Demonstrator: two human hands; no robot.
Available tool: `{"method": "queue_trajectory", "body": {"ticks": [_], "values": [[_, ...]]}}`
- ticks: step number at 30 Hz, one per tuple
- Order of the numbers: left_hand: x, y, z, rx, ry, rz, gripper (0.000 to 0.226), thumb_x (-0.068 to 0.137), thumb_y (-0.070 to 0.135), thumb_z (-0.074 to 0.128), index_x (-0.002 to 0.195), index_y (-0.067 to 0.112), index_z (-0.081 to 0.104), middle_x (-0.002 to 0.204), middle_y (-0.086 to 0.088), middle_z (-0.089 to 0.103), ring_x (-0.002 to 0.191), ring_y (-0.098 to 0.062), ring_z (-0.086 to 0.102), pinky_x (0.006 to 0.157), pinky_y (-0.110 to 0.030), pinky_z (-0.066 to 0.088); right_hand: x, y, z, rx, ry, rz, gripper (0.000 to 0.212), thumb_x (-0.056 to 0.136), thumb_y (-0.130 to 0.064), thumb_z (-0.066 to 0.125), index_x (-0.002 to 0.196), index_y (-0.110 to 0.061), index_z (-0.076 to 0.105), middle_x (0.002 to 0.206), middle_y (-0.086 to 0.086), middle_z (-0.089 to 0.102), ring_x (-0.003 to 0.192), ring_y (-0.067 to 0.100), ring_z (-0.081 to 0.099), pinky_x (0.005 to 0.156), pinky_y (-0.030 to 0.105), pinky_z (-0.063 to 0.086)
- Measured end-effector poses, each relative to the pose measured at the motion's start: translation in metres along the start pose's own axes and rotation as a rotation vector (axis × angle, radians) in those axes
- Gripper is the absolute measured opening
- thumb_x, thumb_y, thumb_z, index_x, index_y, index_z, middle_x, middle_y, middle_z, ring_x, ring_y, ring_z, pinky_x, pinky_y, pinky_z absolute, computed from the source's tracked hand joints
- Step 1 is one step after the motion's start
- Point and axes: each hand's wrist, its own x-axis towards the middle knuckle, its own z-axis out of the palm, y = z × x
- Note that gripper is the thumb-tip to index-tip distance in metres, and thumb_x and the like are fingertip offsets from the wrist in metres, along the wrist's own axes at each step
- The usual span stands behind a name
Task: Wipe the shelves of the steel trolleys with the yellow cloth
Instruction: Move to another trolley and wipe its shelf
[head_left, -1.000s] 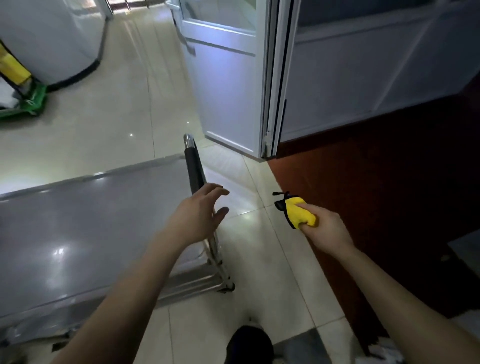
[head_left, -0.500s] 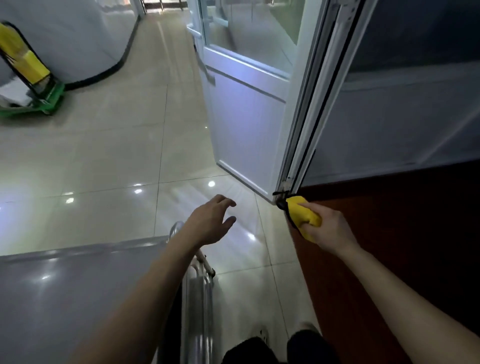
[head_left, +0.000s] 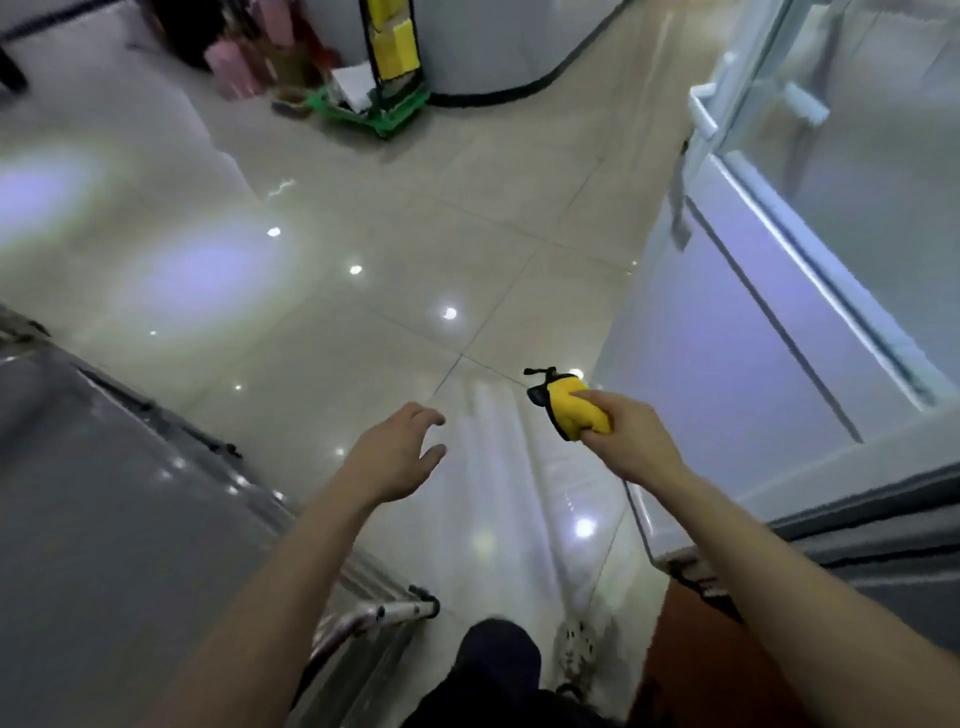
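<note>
Gripping the balled yellow cloth (head_left: 574, 406) ready for wiping, right hand (head_left: 631, 441) leads; left hand (head_left: 392, 457) hangs loosely open beside steel trolley (head_left: 119, 519).

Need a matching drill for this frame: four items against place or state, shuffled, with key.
Items:
1. yellow cloth
2. left hand
3. steel trolley shelf
4. green-based cart

Place or state:
A. lower left of the view
B. far end of the tiled floor, top centre
C. bunched in the grip of the right hand
D. open, fingers spread, holding nothing

Pairs: 1-C, 2-D, 3-A, 4-B
</note>
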Motion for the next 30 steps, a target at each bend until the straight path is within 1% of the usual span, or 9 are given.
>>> {"method": "queue_trajectory", "body": {"ticks": [1, 4, 5, 9, 15, 21, 24, 26, 30], "values": [[0.003, -0.01, -0.005, -0.017, 0.017, -0.065, 0.044, 0.108, 0.044, 0.058, 0.148, 0.027, 0.056, 0.154, 0.006, 0.05, 0.126, -0.021, 0.064, 0.104, -0.04, 0.052, 0.028, -0.014, 0.001, -0.019, -0.058, -0.049, 0.061, 0.085, -0.016, 0.073, 0.141, -0.038, 0.068, 0.133, -0.004, 0.073, 0.123, 0.025, 0.065, 0.099, 0.032, 0.049], [0.008, -0.044, -0.015, -0.086, 0.061, -0.261, 0.046, 0.108, 0.045, 0.058, 0.149, 0.026, 0.055, 0.154, 0.003, 0.049, 0.128, -0.023, 0.063, 0.107, -0.041, 0.051, 0.107, -0.062, 0.012, -0.064, -0.186, -0.202, 0.062, 0.086, -0.017, 0.073, 0.143, -0.039, 0.066, 0.136, -0.003, 0.072, 0.119, 0.021, 0.065, 0.076, 0.013, 0.038], [0.009, -0.056, -0.016, -0.104, 0.067, -0.318, 0.046, 0.108, 0.045, 0.058, 0.15, 0.025, 0.054, 0.154, 0.002, 0.049, 0.129, -0.023, 0.063, 0.108, -0.042, 0.051, 0.13, -0.079, 0.019, -0.073, -0.225, -0.252, 0.062, 0.085, -0.018, 0.073, 0.143, -0.04, 0.066, 0.135, -0.004, 0.072, 0.118, 0.021, 0.066, 0.075, 0.01, 0.038], [0.022, -0.103, -0.021, -0.201, 0.106, -0.508, 0.046, 0.108, 0.045, 0.059, 0.15, 0.027, 0.053, 0.155, 0.002, 0.048, 0.129, -0.023, 0.062, 0.111, -0.044, 0.05, 0.206, -0.142, 0.051, -0.101, -0.371, -0.403, 0.061, 0.086, -0.02, 0.072, 0.142, -0.043, 0.065, 0.135, -0.005, 0.071, 0.118, 0.021, 0.067, 0.089, 0.03, 0.053], [0.077, -0.166, -0.057, -0.275, 0.174, -0.664, 0.047, 0.108, 0.045, 0.057, 0.151, 0.026, 0.052, 0.154, 0.002, 0.049, 0.127, -0.023, 0.063, 0.111, -0.044, 0.051, 0.307, -0.229, 0.102, -0.191, -0.522, -0.548, 0.059, 0.088, -0.024, 0.071, 0.143, -0.042, 0.064, 0.137, -0.006, 0.07, 0.117, 0.017, 0.066, 0.077, 0.014, 0.043], [0.076, -0.198, -0.09, -0.375, 0.322, -0.88, 0.047, 0.109, 0.044, 0.056, 0.151, 0.025, 0.052, 0.155, 0.002, 0.05, 0.129, -0.022, 0.061, 0.111, -0.042, 0.05, 0.363, -0.315, 0.151, -0.317, -0.696, -0.755, 0.059, 0.089, -0.026, 0.073, 0.145, -0.038, 0.063, 0.138, -0.003, 0.069, 0.121, 0.021, 0.065, 0.092, 0.03, 0.049], [0.06, -0.207, -0.083, -0.44, 0.364, -1.023, 0.046, 0.109, 0.04, 0.057, 0.151, 0.021, 0.053, 0.152, 0.0, 0.052, 0.132, -0.023, 0.059, 0.112, -0.038, 0.048, 0.382, -0.357, 0.194, -0.374, -0.784, -0.891, 0.056, 0.09, -0.028, 0.074, 0.145, -0.033, 0.064, 0.126, -0.001, 0.06, 0.113, 0.025, 0.063, 0.088, 0.032, 0.046], [0.047, -0.209, -0.074, -0.487, 0.424, -1.148, 0.041, 0.108, 0.039, 0.059, 0.144, 0.021, 0.058, 0.143, 0.002, 0.055, 0.128, -0.023, 0.061, 0.103, -0.033, 0.047, 0.387, -0.384, 0.226, -0.393, -0.838, -0.953, 0.054, 0.091, -0.03, 0.074, 0.144, -0.033, 0.064, 0.121, -0.001, 0.051, 0.106, 0.025, 0.061, 0.087, 0.033, 0.047], [0.034, -0.203, -0.054, -0.582, 0.52, -1.397, 0.04, 0.106, 0.039, 0.062, 0.142, 0.02, 0.061, 0.139, -0.003, 0.063, 0.121, -0.026, 0.066, 0.105, -0.038, 0.052, 0.39, -0.427, 0.282, -0.409, -0.994, -1.072, 0.046, 0.09, -0.034, 0.075, 0.135, -0.035, 0.069, 0.113, 0.003, 0.048, 0.096, 0.023, 0.06, 0.084, 0.033, 0.049]]}}
